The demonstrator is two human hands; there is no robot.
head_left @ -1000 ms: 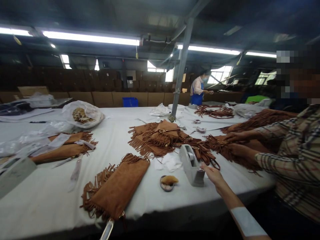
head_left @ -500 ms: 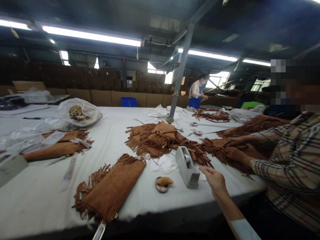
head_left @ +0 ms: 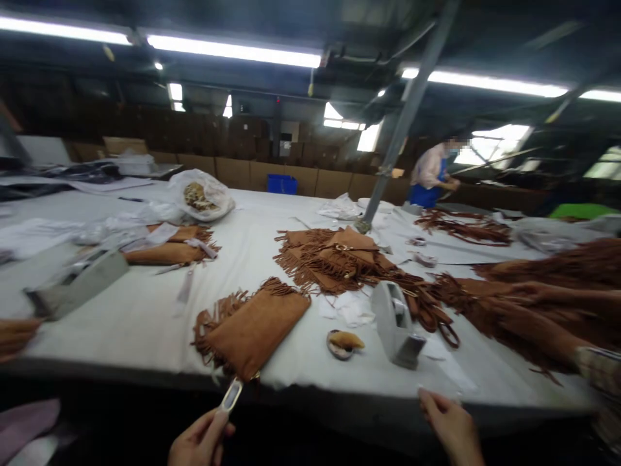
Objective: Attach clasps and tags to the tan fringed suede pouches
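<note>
A brown suede fringed pouch (head_left: pixel 252 327) lies at the table's front edge. A flat silvery tag (head_left: pixel 230 395) hangs off its near end, and my left hand (head_left: pixel 201 441) is closed on that tag, low in the view below the table edge. My right hand (head_left: pixel 451 427) hovers at the front edge to the right, a little short of the grey tape dispenser (head_left: pixel 395 323). Its fingers are drawn together, and whatever they pinch is too faint to name.
A small dish with a yellow sponge (head_left: pixel 342 343) sits beside the dispenser. More fringed pouches (head_left: pixel 339 259) are piled mid-table. A co-worker's arms (head_left: pixel 538 298) handle fringe at right, and another person's hand (head_left: pixel 14 333) shows at the left edge. A steel post (head_left: pixel 402 123) stands behind. A second dispenser (head_left: pixel 77 288) lies at left.
My right hand has drawn back from the tape dispenser to the table's front edge. My left hand has come into view, holding the pouch's tag. The view has swung left and down.
</note>
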